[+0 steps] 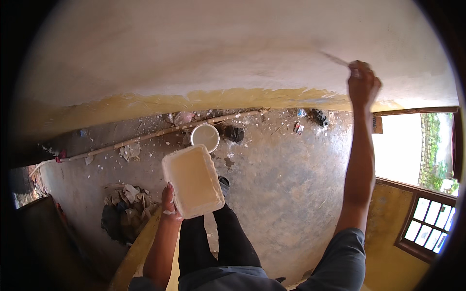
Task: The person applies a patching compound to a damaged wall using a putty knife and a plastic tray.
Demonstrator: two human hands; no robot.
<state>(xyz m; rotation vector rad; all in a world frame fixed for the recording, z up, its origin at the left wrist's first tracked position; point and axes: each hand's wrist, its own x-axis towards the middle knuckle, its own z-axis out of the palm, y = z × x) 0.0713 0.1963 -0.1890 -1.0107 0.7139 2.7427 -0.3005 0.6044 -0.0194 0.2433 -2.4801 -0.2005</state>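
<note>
Paintbrush (336,59) sits at about 1 o'clock in the view, long axis slanting up-left from the right hand (363,83), bristle end touching the pale wall (194,53). Right hand closed round its handle, arm stretched full up. Rect. white paint tub (192,180) near centre, approx 8 o'clock from the brush, left hand (169,203) gripping its near-left edge. Round white bucket (205,136) on floor (281,194) at 12 o'clock of tub, well below.

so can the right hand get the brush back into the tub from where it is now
Probably yes. The right hand holds the brush up at the wall, and the left hand holds the open tub with nothing between them.
</note>
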